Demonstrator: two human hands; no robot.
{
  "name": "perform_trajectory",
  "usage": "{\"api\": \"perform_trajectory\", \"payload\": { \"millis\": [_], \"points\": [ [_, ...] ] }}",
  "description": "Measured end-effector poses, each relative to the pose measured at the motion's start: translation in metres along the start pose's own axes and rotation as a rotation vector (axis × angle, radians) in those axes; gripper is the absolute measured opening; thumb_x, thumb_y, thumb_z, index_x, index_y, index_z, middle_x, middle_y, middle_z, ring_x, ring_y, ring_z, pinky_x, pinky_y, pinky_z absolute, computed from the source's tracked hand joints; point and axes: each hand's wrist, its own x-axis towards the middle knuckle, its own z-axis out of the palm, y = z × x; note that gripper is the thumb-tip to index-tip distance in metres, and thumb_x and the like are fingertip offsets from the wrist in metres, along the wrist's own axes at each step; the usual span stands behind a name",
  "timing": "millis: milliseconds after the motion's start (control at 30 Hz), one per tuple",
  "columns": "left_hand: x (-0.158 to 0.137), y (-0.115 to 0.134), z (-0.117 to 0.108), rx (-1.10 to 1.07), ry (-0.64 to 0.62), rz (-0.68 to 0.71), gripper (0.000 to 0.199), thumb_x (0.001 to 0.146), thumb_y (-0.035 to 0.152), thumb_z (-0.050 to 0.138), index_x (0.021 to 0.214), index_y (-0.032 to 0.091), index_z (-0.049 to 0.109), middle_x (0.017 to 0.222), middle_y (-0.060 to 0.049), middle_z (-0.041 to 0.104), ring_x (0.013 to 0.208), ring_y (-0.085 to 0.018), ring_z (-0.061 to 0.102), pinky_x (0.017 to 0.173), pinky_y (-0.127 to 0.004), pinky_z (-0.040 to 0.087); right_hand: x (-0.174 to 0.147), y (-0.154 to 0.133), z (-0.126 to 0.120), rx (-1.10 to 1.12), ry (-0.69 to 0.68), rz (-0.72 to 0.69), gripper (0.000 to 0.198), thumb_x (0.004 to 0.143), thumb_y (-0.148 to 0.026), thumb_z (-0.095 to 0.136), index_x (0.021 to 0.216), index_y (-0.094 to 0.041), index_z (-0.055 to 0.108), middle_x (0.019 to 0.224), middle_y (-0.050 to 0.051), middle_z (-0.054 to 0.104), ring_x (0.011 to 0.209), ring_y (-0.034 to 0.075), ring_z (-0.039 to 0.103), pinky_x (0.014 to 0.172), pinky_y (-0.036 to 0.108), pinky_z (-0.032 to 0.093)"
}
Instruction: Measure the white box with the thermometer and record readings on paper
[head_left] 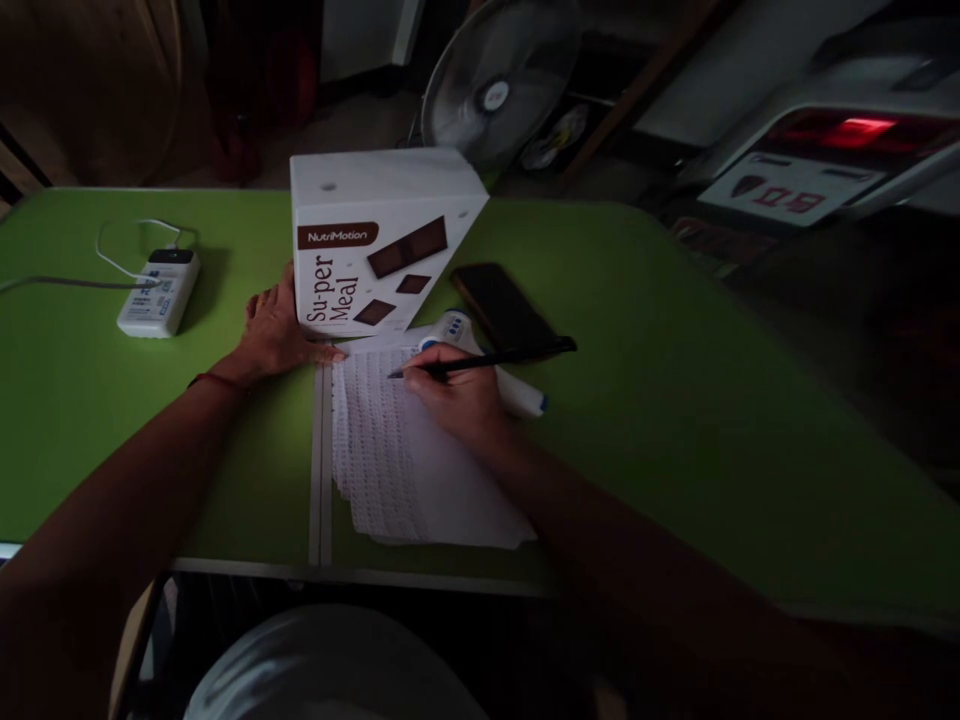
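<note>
My right hand (457, 395) grips a black pen (517, 354), its tip touching the upper part of a stack of paper (457, 490). Rows of small handwriting fill the left portion of the top sheet. My left hand (277, 325) lies open on the table against the left side of a white NutriMotion box (345, 260); the thumb stretches to the paper's upper left corner, and some fingers are partly behind the box. Beneath and beside my right hand lies a white device with blue ends (517, 392), partly covered. A dark phone (502, 305) rests just beyond it.
The green folding table (675, 420) has a metal seam left of the paper. A white power bank (160, 295) with cables lies at the left. Behind the table stand a fan (495, 95) and, at the right, a machine with a red-lit panel (862, 130).
</note>
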Motion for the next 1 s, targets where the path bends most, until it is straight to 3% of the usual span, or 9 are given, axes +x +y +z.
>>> {"api": "perform_trajectory", "payload": {
  "millis": [367,600,800,1000],
  "points": [
    [-0.0001,-0.0012,0.0016,-0.002,0.029,0.015,0.137,0.049,0.073,0.103,0.163,0.023,0.044,0.165,-0.022,0.058,0.157,-0.056,0.048,0.136,-0.072,0.029,0.0009,-0.0002,0.0011,0.007,0.012,0.025,0.012,0.069,-0.034,0.070,0.065,-0.028,0.060,0.062,-0.002,0.062,0.062,0.018,0.055,0.062,0.034,0.053],
    [0.0021,-0.0078,0.0042,-0.017,0.047,0.049,0.134,0.048,0.078,0.102,0.161,0.030,0.047,0.162,-0.018,0.061,0.154,-0.054,0.051,0.136,-0.072,0.031,-0.0004,0.0002,0.0007,0.002,0.011,0.017,0.012,0.069,-0.029,0.071,0.065,-0.027,0.060,0.062,-0.003,0.062,0.061,0.018,0.055,0.062,0.034,0.052],
    [0.0017,-0.0067,0.0035,-0.010,0.020,0.030,0.135,0.051,0.074,0.102,0.163,0.025,0.047,0.165,-0.020,0.057,0.157,-0.053,0.047,0.139,-0.067,0.028,-0.0020,0.0007,0.0002,0.016,-0.019,0.009,0.011,0.073,-0.027,0.073,0.069,-0.027,0.062,0.065,-0.002,0.061,0.062,0.017,0.056,0.061,0.033,0.053],
    [0.0001,-0.0020,0.0019,-0.001,0.016,0.022,0.132,0.052,0.069,0.105,0.164,0.027,0.048,0.164,-0.019,0.057,0.157,-0.054,0.047,0.136,-0.071,0.028,-0.0038,0.0011,0.0012,0.010,-0.049,0.007,0.009,0.075,-0.024,0.073,0.071,-0.026,0.065,0.068,-0.002,0.062,0.066,0.017,0.060,0.067,0.034,0.057]
  ]
}}
